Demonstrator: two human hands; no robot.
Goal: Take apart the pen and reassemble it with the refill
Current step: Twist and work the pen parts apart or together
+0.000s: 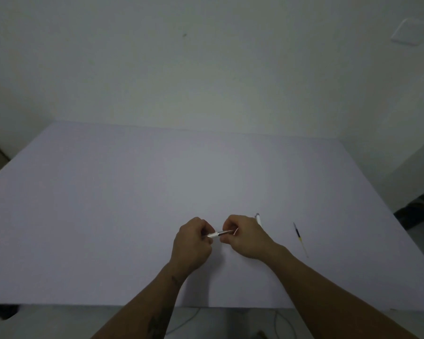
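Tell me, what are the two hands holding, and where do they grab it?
A small pen piece: the left hand pinches its white end, the right hand its metal tip end.

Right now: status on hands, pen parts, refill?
Left hand and right hand both gripping the pen's tip section above the table. Refill lying loose to the right. White barrel behind right hand. Nothing in the way.

Both hands meet over the near middle of the table [108, 216]. Pen front section [220, 233] spans between left hand [191, 243] fingers and right hand [245, 237] fingers. Pen barrel [258, 218] lies on the table just behind the right fingers. Refill [299, 238] lies farther right, well apart.
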